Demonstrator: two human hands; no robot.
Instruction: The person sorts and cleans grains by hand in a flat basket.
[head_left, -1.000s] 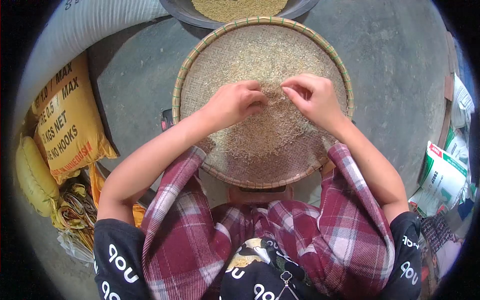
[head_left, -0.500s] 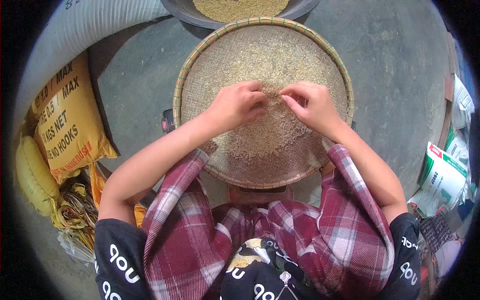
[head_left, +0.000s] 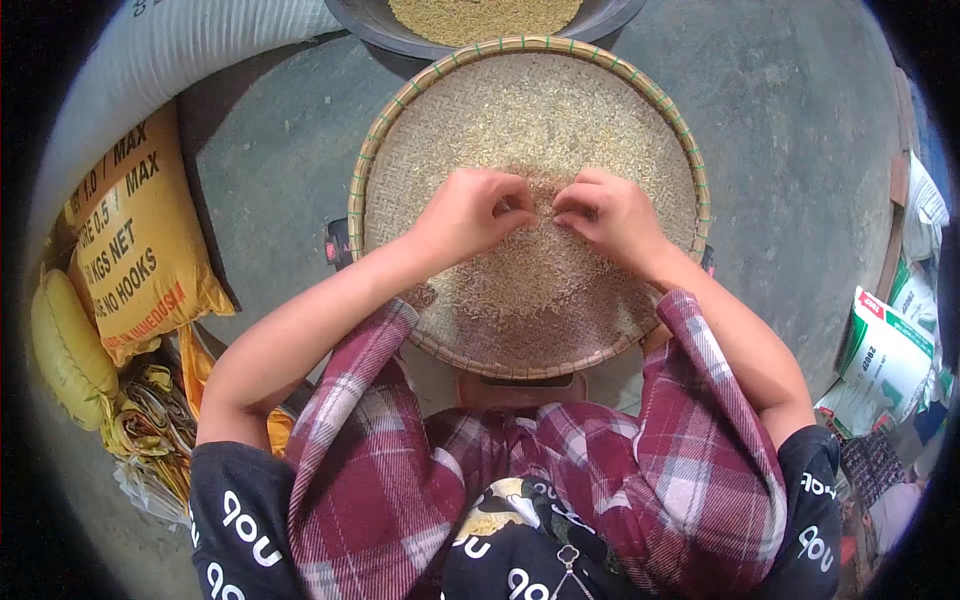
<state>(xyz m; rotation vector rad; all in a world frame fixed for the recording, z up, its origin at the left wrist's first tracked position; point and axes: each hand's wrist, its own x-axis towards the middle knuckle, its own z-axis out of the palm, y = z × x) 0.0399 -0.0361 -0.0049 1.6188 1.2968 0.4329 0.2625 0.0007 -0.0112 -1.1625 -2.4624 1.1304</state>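
Observation:
A round woven winnowing basket with a green-bound rim rests in front of my lap. Loose unhusked rice grain is spread over its weave, thickest around the middle. Just above the grain, my left hand has thumb and fingertips drawn together in a pinch. Close beside it, my right hand is also pinched, its fingertips turned toward the left ones with a small gap between. Whatever lies between the fingertips of either hand is too small to make out.
Beyond the basket stands a dark basin holding more grain. A yellow printed sack and a long white sack lie on the left. Green-and-white packets are at the right edge of the concrete floor.
My right hand has closed from a looser curl into a tighter pinch and shifted slightly left. My left fingertips have come together and moved a little right. The basket has barely shifted.

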